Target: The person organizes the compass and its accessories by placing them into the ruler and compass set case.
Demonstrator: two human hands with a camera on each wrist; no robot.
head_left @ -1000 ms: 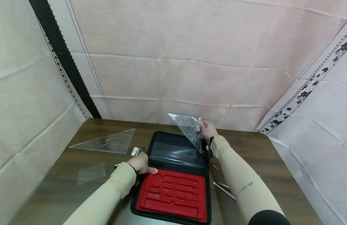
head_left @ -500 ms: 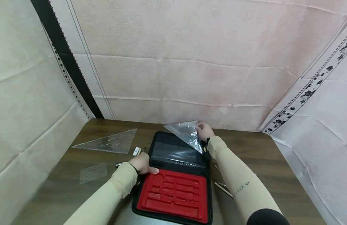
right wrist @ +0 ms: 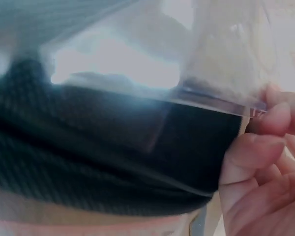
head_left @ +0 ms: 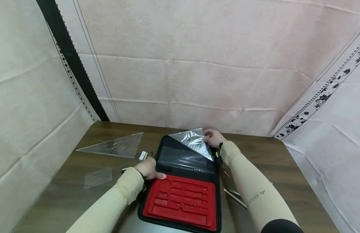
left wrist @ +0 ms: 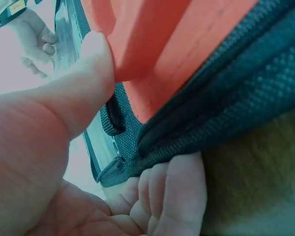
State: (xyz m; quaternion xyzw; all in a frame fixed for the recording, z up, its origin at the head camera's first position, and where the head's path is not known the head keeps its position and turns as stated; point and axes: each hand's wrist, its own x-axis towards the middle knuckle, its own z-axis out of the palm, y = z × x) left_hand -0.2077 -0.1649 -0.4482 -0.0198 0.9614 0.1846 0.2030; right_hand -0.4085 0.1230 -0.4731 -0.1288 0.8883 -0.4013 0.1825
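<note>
An unfolded black zip case lies on the table, with a red moulded tray in its near half and a clear pocket in its far half. My left hand grips the case's left edge. In the left wrist view its thumb presses the red tray while the fingers curl under the rim. With my right hand I pinch a clear triangular set square by its right edge, over the far half. In the right wrist view the set square overlaps the black lid.
A large clear set square lies at the back left, with a clear stencil nearer. An eraser sits beside the left hand. Right of the case are a pale stick and a thin metal tool.
My right hand has lowered the small set square, which now lies flatter over the far half of the case. The left hand has kept its grip on the case.
</note>
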